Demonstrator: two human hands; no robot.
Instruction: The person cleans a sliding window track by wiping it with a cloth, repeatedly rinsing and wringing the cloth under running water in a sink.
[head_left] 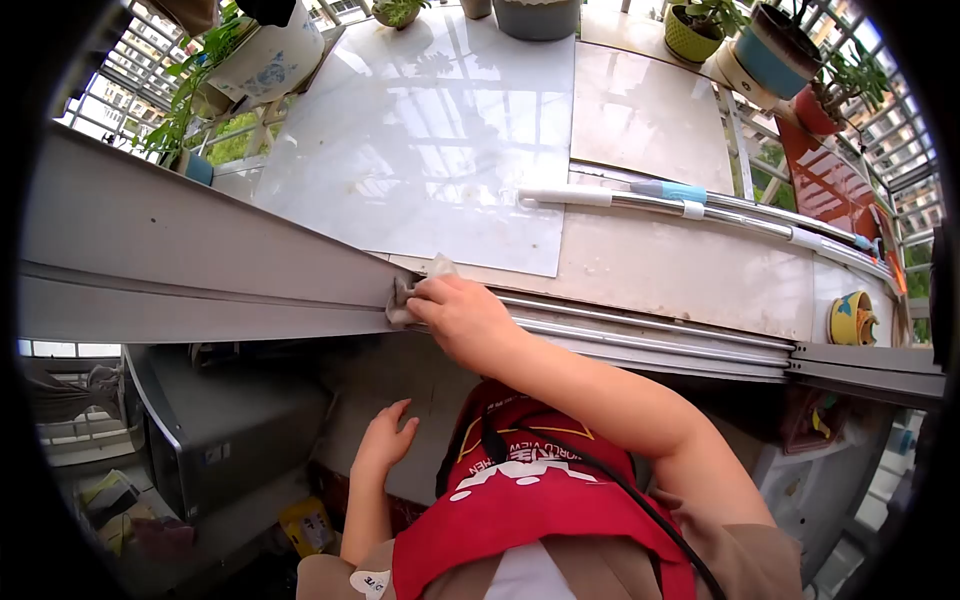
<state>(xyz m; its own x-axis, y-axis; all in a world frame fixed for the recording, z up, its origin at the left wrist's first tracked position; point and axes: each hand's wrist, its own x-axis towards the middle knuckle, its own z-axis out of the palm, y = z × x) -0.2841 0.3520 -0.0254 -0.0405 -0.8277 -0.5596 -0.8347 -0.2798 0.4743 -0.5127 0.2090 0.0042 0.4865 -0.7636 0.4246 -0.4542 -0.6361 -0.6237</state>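
My right hand [462, 315] reaches across to the window frame's left corner. Its fingers are closed on a crumpled, pale grey cloth [400, 302], pressed where the upright window frame [200, 265] meets the sliding track [640, 335]. Part of the cloth pokes up above the knuckles. Lower down, my left hand [385, 437] hangs in the air in front of the red apron [540, 500], fingers apart and holding nothing.
Beyond the track lies a shiny white tiled ledge [430, 150]. Metal poles [740, 212] rest along its right side. A yellow pot [852, 318] stands at the far right, and several potted plants line the back. Below left is a dark grey box-shaped appliance [225, 420].
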